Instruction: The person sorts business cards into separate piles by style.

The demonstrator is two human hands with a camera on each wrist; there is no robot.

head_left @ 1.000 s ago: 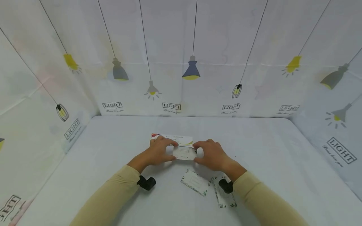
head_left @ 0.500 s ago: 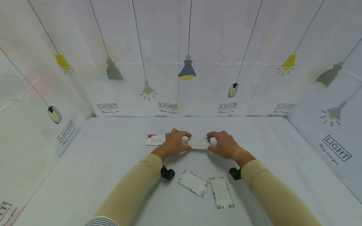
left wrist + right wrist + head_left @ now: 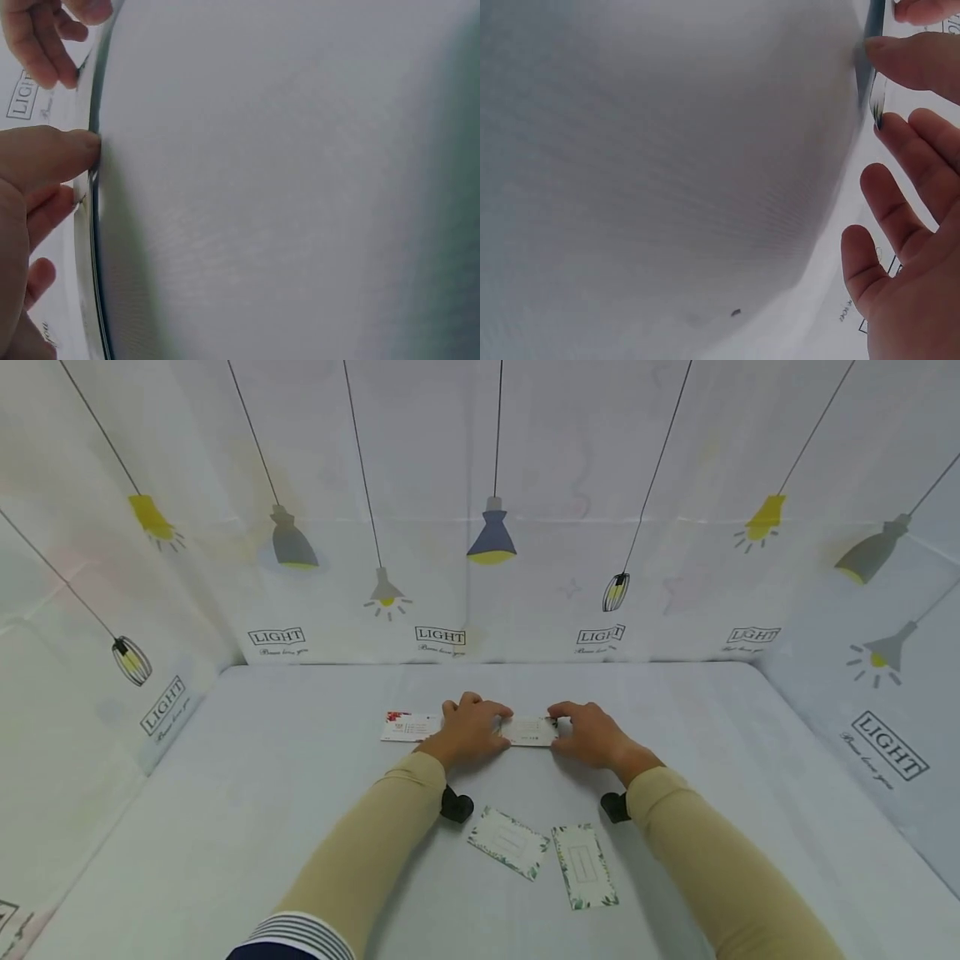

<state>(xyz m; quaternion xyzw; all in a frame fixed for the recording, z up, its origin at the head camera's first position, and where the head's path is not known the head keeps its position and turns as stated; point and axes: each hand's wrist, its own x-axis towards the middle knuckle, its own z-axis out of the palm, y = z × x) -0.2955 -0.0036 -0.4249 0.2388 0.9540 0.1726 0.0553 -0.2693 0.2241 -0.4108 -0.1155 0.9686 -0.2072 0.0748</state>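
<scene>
In the head view a white business card (image 3: 531,732) with small print lies flat, or nearly so, towards the back of the table. My left hand (image 3: 474,727) pinches its left end between thumb and fingers. At the opposite end my right hand (image 3: 596,735) grips it the same way, thumb on the near edge, forefinger at the far corner. To the left, in line with it, lies a card with red flowers (image 3: 408,727), partly covered by my left hand. In the right wrist view the outer fingers (image 3: 889,199) are spread off the card.
Two leaf-bordered cards, one slanted (image 3: 508,842) and one more upright (image 3: 585,866), lie nearer on the white table (image 3: 300,827). A cloth backdrop (image 3: 525,585) with printed lamps rises behind the table. Black wrist cameras (image 3: 457,806) sit under both wrists.
Both hands have carried the card rightwards and away from me, from in front of the row to its right end. The left forearm has followed. The two leaf-bordered cards stay where they were.
</scene>
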